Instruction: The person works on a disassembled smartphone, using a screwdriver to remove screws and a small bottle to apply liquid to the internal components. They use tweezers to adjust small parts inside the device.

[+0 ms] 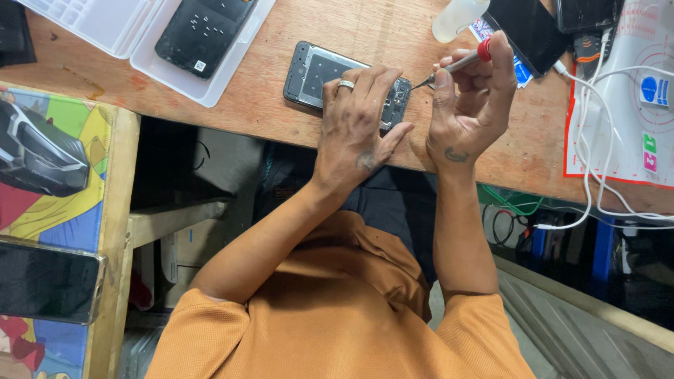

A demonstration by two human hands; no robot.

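The opened phone (319, 74) lies back-off near the surface's (267, 112) front edge, pinned flat under the left hand (354, 126). The right hand (467, 105) pinches a screwdriver (460, 63), tip at the phone's corner. The back panel (203, 28) sits in a tray (140, 52); dismantling looks partway.

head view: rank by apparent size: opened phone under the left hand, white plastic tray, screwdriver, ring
1. white plastic tray, cut off by the frame
2. opened phone, partly covered by the left hand
3. screwdriver in the right hand
4. ring
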